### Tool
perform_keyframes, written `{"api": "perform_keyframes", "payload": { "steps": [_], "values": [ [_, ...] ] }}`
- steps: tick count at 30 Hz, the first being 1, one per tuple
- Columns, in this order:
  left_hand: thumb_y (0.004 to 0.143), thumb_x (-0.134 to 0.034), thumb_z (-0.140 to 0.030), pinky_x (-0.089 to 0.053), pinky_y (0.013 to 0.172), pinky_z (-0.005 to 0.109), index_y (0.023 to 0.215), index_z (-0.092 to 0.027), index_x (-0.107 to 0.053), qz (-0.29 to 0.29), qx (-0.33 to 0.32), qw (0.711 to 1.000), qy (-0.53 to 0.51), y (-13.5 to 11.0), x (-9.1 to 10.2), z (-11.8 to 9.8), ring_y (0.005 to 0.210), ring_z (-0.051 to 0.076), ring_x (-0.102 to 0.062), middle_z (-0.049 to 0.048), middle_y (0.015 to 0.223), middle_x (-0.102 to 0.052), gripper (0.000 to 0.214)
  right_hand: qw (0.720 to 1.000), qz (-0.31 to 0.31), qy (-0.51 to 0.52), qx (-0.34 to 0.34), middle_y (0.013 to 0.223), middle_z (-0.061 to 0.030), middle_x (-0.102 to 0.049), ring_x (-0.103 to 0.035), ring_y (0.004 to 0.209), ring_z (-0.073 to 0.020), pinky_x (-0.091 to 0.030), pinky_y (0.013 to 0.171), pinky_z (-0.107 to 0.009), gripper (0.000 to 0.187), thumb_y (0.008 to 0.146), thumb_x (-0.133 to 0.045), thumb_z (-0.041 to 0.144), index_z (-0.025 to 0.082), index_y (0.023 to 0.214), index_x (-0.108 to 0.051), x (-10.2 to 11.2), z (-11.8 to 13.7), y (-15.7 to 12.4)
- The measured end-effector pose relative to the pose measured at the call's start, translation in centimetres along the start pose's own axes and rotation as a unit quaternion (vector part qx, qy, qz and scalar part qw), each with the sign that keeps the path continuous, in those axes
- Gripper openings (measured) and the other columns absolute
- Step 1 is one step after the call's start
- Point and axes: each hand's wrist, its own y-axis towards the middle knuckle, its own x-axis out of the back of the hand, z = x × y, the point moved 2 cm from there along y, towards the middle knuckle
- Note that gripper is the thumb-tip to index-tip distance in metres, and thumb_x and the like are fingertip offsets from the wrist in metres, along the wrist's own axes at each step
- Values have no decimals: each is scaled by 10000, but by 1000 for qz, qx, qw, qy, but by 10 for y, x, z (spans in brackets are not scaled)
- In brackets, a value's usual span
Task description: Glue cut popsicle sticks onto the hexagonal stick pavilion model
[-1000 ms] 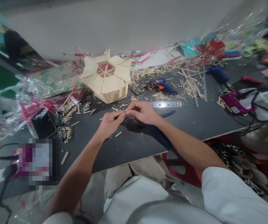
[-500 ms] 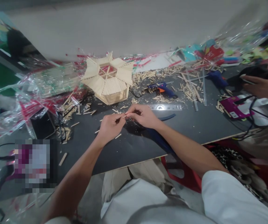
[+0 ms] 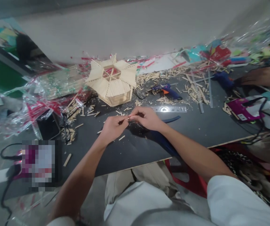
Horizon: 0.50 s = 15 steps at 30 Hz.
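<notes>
My left hand (image 3: 112,127) and my right hand (image 3: 145,117) meet above the dark table (image 3: 196,125), fingertips pinched together on a thin wooden stick (image 3: 126,119) held between them. Both hands are closed. Just beyond them stands a small house model made of pale sticks (image 3: 112,82) with a hexagonal roof. A metal ruler (image 3: 170,109) lies right of my right hand, and a blue glue gun (image 3: 166,89) rests behind it.
Loose cut sticks (image 3: 191,84) litter the table's far side. Crinkled clear plastic wrap (image 3: 38,94) piles up at the left. Another person's hand (image 3: 259,77) rests at the far right near a second glue gun (image 3: 223,79) and a purple device (image 3: 242,108) with cables.
My hands stay pinched on the stick and have hardly moved. The other person's hand came into view at the right and has shifted back along the table edge.
</notes>
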Motion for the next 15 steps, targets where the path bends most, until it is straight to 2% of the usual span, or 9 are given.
{"api": "perform_keyframes", "payload": {
  "steps": [7, 15],
  "values": [
    [895, -538, -294, -338, 564, 217, 737, -153, -717, 23, -6, 1000, -17, 1, 2, 4, 578, 104, -454, -15, 610, -553, 277, 1000, 4, -9, 22, 778, -12, -660, -579, 607, -112, -469, 582, -273, 263, 884, -746, 438, 184, 854, -683, 0, -2, 0],
    [900, -541, -296, -338, 559, 221, 710, -158, -701, 19, -11, 1000, -15, 1, 1, 6, 585, 112, -457, -12, 600, -548, 284, 1000, 3, -17, 21, 750, -1, -654, -572, 591, -109, -463, 577, -272, 262, 894, -739, 438, 190, 841, -674, 0, -1, 0]
  ]
}}
